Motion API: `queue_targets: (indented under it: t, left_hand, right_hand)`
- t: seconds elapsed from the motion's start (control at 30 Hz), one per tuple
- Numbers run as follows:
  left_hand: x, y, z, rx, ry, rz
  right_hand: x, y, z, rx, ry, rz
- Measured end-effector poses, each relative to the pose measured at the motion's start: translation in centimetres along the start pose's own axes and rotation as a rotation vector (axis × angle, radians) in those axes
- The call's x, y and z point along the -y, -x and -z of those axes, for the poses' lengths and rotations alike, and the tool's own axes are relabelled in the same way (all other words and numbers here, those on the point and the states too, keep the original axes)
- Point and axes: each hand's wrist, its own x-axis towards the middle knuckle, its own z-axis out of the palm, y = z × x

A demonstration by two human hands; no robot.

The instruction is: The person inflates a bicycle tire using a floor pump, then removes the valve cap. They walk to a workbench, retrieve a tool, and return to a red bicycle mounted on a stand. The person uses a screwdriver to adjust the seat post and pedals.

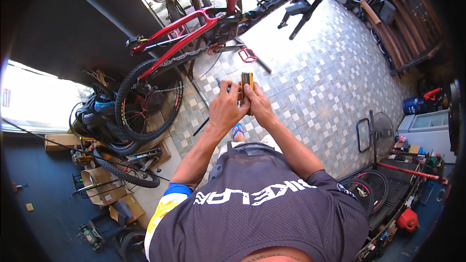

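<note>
In front of my chest, my right hand (258,103) is closed round a yellow and black folding hex key set (247,78). Its thumb lies along the case. My left hand (226,108) is beside it with bent fingers, the tips against or very near the tool's left side. A slim dark-blue thing (228,89) shows between the left fingers; its kind is hard to make out. Beyond both hands, a red and black bicycle frame (187,43) is held up off the floor. Its red pedal (247,55) hangs just past the hex key set.
A bicycle wheel (149,99) with a knobby tyre stands at the left, below the frame's rear. Cardboard boxes (103,184) lie lower left. At right are a wooden slatted rack (412,26), a round fan (382,133) and a cluttered black bench (395,179). Tiles (310,87) cover the floor.
</note>
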Motion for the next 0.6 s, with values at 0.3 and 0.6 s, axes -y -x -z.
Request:
queue_targets:
  t: [0.3, 0.6]
  left_hand:
    - [5.9, -7.7, -1.9, -0.014, 0.110, 0.063]
    - [13.0, -17.3, -7.5, 0.124, 0.659, 0.321]
  right_hand:
    - [-1.3, -8.9, 3.7, 0.214, 0.171, -0.208]
    - [-0.9, -17.9, 8.3, 0.474, 0.033, -0.437]
